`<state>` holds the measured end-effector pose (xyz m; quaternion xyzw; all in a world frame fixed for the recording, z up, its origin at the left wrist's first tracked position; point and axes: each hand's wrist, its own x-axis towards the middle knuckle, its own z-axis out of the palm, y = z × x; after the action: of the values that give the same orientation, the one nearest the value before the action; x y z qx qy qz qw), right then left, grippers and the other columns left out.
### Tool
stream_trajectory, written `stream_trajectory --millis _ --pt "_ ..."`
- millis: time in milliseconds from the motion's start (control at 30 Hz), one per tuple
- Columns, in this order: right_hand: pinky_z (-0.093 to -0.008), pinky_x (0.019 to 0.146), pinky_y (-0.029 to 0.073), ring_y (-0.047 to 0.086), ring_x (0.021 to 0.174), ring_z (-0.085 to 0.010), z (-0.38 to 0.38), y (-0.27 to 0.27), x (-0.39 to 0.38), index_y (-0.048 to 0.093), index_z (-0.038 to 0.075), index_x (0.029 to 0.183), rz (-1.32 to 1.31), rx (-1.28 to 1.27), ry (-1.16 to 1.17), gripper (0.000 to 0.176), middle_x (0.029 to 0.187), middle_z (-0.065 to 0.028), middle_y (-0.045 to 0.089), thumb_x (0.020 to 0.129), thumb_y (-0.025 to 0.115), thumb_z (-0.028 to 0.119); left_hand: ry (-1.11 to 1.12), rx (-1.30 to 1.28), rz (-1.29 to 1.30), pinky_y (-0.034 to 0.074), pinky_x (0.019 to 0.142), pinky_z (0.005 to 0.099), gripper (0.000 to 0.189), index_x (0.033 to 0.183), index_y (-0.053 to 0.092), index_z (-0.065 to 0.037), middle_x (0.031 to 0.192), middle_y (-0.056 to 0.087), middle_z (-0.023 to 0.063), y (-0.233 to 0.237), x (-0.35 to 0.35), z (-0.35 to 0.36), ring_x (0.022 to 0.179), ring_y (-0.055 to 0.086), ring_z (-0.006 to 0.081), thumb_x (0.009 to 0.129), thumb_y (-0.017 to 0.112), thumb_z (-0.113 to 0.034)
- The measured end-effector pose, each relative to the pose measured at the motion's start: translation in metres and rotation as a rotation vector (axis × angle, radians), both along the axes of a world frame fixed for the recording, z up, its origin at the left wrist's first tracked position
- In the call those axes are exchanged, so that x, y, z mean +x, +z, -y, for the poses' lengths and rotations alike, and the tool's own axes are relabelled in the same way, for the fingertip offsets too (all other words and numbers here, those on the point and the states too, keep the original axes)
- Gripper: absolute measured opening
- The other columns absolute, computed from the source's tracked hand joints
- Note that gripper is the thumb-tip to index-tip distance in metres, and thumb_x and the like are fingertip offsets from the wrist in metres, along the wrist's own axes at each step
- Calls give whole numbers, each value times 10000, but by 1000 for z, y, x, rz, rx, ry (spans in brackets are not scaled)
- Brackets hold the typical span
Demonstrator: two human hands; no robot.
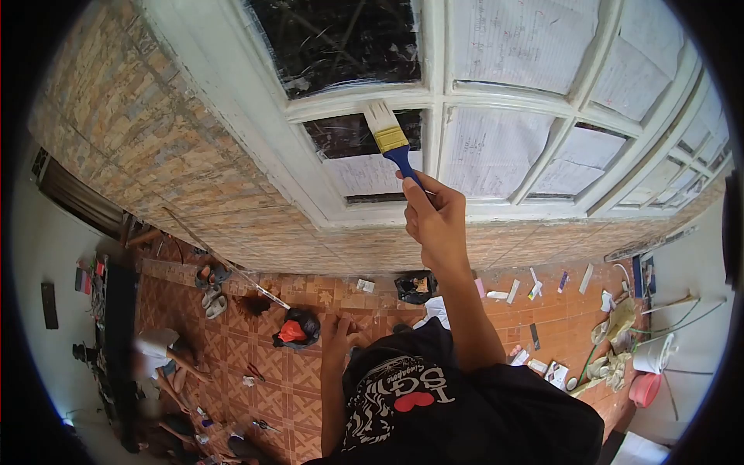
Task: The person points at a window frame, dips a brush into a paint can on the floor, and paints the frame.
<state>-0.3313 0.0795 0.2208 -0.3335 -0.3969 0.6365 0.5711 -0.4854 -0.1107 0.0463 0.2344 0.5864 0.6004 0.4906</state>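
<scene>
My right hand [438,221] grips the blue handle of a paintbrush [391,139]. The brush has a yellow ferrule, and its white-coated bristles touch the white horizontal bar of the window frame [353,102]. Dark glass shows above and below that bar, and papers cover many other panes. My left hand [339,329] hangs low beside my black shirt, over the tiled floor; its fingers look bent, but whether they hold anything is too small to tell.
Stone-patterned wall [209,147] borders the window. On the tiled floor [271,387] lie a black bag with something red [297,328], shoes [213,301], another black bag [416,287] and scattered papers. Other people sit at lower left, one in a white shirt [157,349]. A white bucket [653,354] stands right.
</scene>
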Motion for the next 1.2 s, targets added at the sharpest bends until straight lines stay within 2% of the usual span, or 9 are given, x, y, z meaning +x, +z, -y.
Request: stream_trajectory --millis 167,367,533,633,833,900,967,1033,1200 --pt "-201 374 194 289 421 -9 -14 3 23 607 -66 1016 -90 -13 -96 246 529 63 394 863 588 125 -57 8 -13 476 690 266 178 799 516 -16 695 503 31 4 3 -8 669 554 130 927 492 -138" --pt "-187 356 154 251 405 11 -21 -6 74 579 -71 1057 -171 57 -463 257 523 75 370 876 579 111 -55 -25 -22 486 693 269 185 805 528 -10 696 519 33 -6 2 -5 676 577 137 928 496 -145" --pt "-193 355 166 251 406 5 -24 -6 90 571 -75 1067 -105 112 -711 258 531 69 376 888 557 111 -72 -29 -15 491 690 269 185 811 534 -13 701 524 34 -7 4 -10 677 584 142 927 505 -154" --pt "-202 372 180 270 423 -2 -28 -8 84 575 -80 1073 -56 99 -737 271 540 60 401 893 548 120 -85 -18 -4 492 684 269 187 809 533 -14 703 526 34 -7 6 -10 675 585 143 927 506 -156" --pt "-246 442 282 384 517 -58 -23 -12 38 574 -133 1062 227 122 -542 336 564 -27 492 875 560 146 -90 -43 -21 493 680 272 157 848 538 -25 706 510 20 -6 7 -7 675 570 135 931 498 -153" --pt "-250 456 304 400 537 -71 -18 -11 26 578 -141 1046 287 179 -382 339 580 -49 510 862 568 144 -82 -31 -15 495 681 271 160 833 533 -28 702 507 19 -7 5 -6 677 572 136 930 495 -148" --pt "-242 450 283 379 533 -58 -13 -4 20 596 -133 1025 254 194 -302 318 573 -23 490 852 574 132 -76 -23 -24 495 680 273 160 825 530 -30 701 506 19 -13 3 -5 677 572 136 929 495 -146" --pt "-198 371 192 300 427 -3 -12 1 18 607 -70 1024 61 42 -53 247 539 54 432 861 584 114 -71 -13 -35 495 680 274 161 817 527 -32 701 506 19 -13 2 -5 676 572 136 928 494 -144" --pt "-197 338 152 258 378 -1 -24 8 69 610 -71 991 17 -29 -89 213 501 72 375 860 589 95 -37 -2 -21 493 686 278 163 803 520 -35 695 504 20 -6 3 -5 673 573 139 923 500 -143"
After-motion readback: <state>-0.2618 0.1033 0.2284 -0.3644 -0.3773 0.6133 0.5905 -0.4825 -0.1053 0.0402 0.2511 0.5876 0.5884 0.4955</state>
